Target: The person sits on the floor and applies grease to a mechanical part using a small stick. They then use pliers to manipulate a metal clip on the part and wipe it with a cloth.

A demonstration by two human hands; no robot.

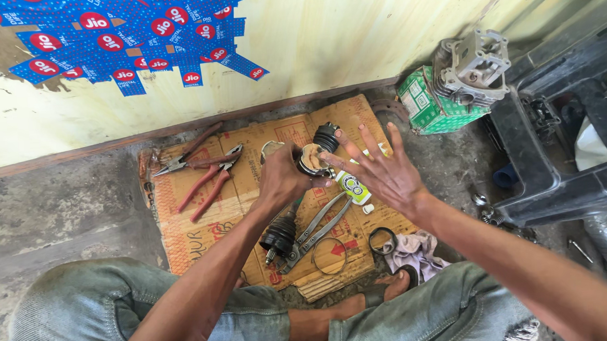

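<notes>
Left hand holds a greasy joint above the cardboard

The left hand has its grip closed around the metal joint; the right hand, fingers spread open, touches its rim.

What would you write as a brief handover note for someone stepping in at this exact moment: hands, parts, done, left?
Left hand: gripping a round metal joint cup filled with pale grease.
Right hand: open, fingers spread, fingertips at the cup's rim.
On the cardboard: two rubber boots, grease tube, red-handled pliers, clamp rings.
Done: grease is in the cup.
Left: boots and rings lie loose, not fitted.
</notes>
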